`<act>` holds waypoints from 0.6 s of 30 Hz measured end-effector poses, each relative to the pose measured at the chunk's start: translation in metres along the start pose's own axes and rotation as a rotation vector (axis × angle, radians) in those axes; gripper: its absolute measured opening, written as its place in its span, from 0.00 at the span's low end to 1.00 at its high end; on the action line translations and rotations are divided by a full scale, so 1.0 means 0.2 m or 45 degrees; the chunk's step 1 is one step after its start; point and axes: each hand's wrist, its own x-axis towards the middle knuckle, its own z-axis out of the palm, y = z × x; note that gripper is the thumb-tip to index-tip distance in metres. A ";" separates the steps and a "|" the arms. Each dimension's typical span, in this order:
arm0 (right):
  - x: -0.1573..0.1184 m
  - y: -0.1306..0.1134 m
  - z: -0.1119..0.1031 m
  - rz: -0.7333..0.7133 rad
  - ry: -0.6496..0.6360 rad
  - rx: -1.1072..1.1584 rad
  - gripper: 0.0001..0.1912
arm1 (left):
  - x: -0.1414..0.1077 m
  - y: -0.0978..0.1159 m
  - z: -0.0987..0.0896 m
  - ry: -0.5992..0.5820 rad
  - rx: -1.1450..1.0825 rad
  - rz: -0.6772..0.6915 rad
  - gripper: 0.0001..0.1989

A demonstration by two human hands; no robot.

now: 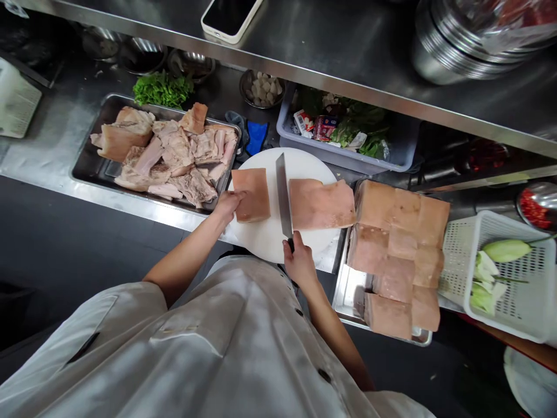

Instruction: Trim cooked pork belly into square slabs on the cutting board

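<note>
On a round white cutting board (278, 247) lie a square slab of pork belly (255, 194) at left and a longer pork slab (322, 203) at right, both skin up. My left hand (230, 204) grips the left edge of the square slab, its fingers partly over the skin. My right hand (300, 258) is closed around the black handle of a kitchen knife (284, 194). The blade points away from me, in the gap between the two slabs and close to the longer one. The longer slab's right end reaches the tray of squares.
At left, a metal tray (82, 168) holds trimmed meat pieces. At right, another tray (348, 296) bears several pork squares. Behind the board stand a plastic bin (304, 142) with greens and a bowl of white chunks (263, 90). A shelf edge (331, 81) overhangs; a white basket (456, 261) stands far right.
</note>
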 end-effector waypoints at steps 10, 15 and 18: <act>-0.30 0.12 -0.03 0.187 0.197 0.324 0.16 | 0.01 0.14 0.18 -0.172 0.201 0.194 0.29; -0.55 0.19 0.04 0.425 0.386 0.378 0.16 | 0.13 0.21 0.12 -0.323 0.212 0.014 0.19; -0.73 0.23 0.11 0.628 0.531 0.559 0.18 | 0.15 0.24 0.04 -0.356 0.253 -0.006 0.15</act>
